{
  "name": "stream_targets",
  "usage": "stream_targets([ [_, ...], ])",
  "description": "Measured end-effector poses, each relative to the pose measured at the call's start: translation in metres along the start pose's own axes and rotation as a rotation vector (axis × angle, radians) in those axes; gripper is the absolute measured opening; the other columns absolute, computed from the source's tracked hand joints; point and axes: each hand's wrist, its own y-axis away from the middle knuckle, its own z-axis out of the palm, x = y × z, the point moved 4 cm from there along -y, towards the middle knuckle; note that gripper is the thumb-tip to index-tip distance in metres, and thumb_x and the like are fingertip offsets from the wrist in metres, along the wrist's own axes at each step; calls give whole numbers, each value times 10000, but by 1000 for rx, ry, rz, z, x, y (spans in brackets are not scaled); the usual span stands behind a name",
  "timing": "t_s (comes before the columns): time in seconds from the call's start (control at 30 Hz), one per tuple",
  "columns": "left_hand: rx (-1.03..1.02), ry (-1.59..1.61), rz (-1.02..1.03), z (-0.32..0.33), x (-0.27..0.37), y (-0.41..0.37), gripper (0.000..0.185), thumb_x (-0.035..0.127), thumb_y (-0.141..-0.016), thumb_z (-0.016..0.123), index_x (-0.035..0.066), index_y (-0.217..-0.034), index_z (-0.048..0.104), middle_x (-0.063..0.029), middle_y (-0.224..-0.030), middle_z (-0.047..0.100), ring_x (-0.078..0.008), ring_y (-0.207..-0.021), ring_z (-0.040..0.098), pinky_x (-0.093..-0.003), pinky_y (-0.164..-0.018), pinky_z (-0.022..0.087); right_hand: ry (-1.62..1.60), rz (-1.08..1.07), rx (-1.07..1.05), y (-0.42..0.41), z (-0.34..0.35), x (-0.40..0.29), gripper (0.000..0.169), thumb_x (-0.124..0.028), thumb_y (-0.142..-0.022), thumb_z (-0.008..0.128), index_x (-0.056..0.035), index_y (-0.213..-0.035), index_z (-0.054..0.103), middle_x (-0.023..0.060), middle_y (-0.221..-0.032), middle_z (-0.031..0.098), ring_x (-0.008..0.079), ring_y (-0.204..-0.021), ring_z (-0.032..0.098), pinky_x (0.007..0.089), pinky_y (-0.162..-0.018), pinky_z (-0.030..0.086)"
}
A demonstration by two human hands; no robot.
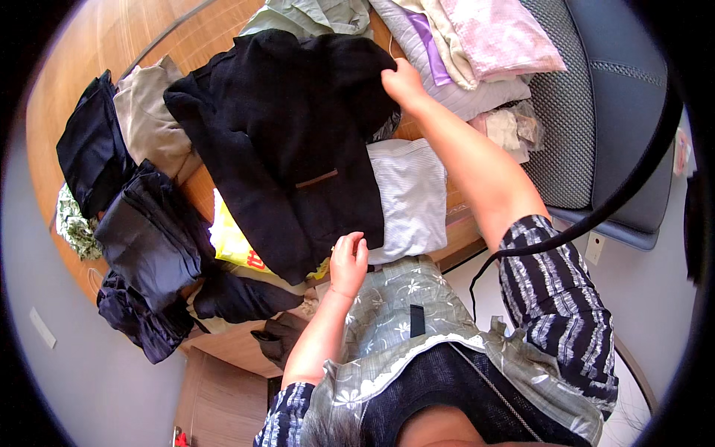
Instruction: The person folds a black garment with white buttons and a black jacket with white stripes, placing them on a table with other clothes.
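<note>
A black garment with long sleeves (pixel 313 128) lies spread over the wooden table, a thin brown strip across its lower part. At its far right edge, my right hand (pixel 403 84) has the dark cloth pinched between thumb and fingers. My left hand (pixel 349 268) rests at the near hem, fingertips on the fabric; whether it grips the hem cannot be made out. Partly under the garment on the right is a white ribbed cloth (pixel 410 195). A yellow bag with red writing (pixel 234 240) shows from beneath its left sleeve.
Folded black clothes (pixel 153 234) and a beige garment (pixel 151 114) lie along the left of the wooden table (pixel 95 42). A pale green cloth (pixel 313 17) sits at the back. Folded pink bedding (pixel 497 39) is stacked beside a dark chair (pixel 625 123). A black strap (pixel 603 212) crosses the right side.
</note>
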Motion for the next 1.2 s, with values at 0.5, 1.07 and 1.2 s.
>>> stream_targets([
  [0.5, -205, -401, -262, 52, -6, -66, 507, 417, -733, 731, 20, -997, 559, -161, -1022, 553, -343, -994, 547, -438, -812, 492, -1177, 504, -836, 25, -48, 6, 265, -202, -915, 524, -11, -1080, 602, 110, -1013, 675, 219, -886, 665, 353, -848, 535],
  [1.07, 6, -394, -154, 50, -29, -42, 208, 107, -741, 617, 43, -927, 549, -146, -1023, 505, -339, -1002, 516, -433, -844, 468, -141, 341, -59, 80, 4, 83, 858, -492, -718, 746, 3, -1323, 392, 203, -1308, 479, 313, -1158, 509, 452, -914, 437],
  [1.2, 37, -319, -175, 47, -27, -37, 207, 86, -742, 602, 51, -940, 554, -160, -994, 525, -349, -957, 533, -435, -825, 467, -387, 609, -66, 75, 11, 80, 462, -207, -787, 606, -24, -1198, 502, 138, -1066, 585, 276, -899, 590, 428, -681, 512],
])
